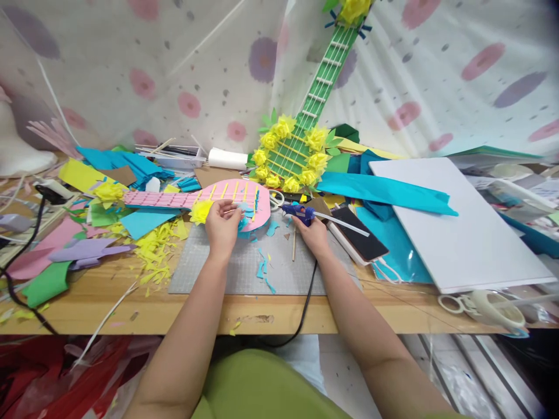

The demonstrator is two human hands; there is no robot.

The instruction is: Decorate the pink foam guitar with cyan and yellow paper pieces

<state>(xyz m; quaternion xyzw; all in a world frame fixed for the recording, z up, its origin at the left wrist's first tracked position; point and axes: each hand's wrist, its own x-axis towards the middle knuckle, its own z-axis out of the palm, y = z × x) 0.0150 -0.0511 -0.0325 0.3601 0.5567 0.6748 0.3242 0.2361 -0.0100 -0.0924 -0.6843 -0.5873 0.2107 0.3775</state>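
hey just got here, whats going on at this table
A person is working on a pink toy guitar with both hands. The right hand holds a blue glue gun; the left hand is at the guitar's body, fingers bent, though whether they pinch a scrap is hard to tell. Blue scraps lie on the gray cutting mat, and a green guitar with yellow flowers stands behind.
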